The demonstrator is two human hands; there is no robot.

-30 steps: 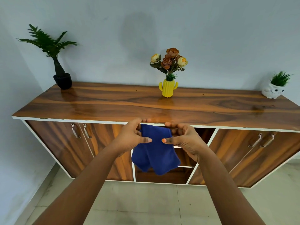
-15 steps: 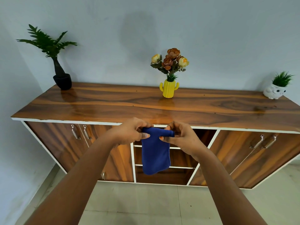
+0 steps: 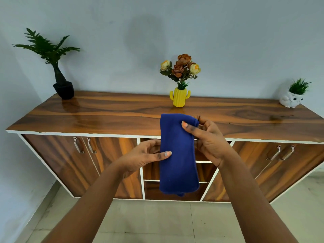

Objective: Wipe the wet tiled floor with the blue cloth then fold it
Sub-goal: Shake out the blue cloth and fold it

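Head view: blue cloth [image 3: 178, 155] hangs in mid-air in front of a wooden sideboard, folded into a long narrow vertical strip, its top edge level with the worktop [image 3: 105, 116], its bottom end in front of the open shelves in the sideboard's middle. Right hand [image 3: 208, 142] has the cloth's upper right corner; grip closed there, thumb on the front face, fingers curled behind. Left hand [image 3: 145, 156] sits lower, at the strip's left edge around mid-height; thumb lies across the front of the cloth, fingers reach behind it, grip loosely closed on the edge. Both forearms come up from the bottom of the frame. Cloth is clear of the tiled floor [image 3: 157, 223], which is pale beige and visible below the sideboard.

On the worktop: black potted plant [image 3: 60, 79] at far left, yellow cactus-shaped vase [image 3: 179, 99] with flowers at centre back, just behind the cloth's top, white owl planter [image 3: 292, 99] with green tuft at far right. Cabinet doors with metal handles on both sides of the shelves. Plain pale blue wall [image 3: 228, 41] behind.
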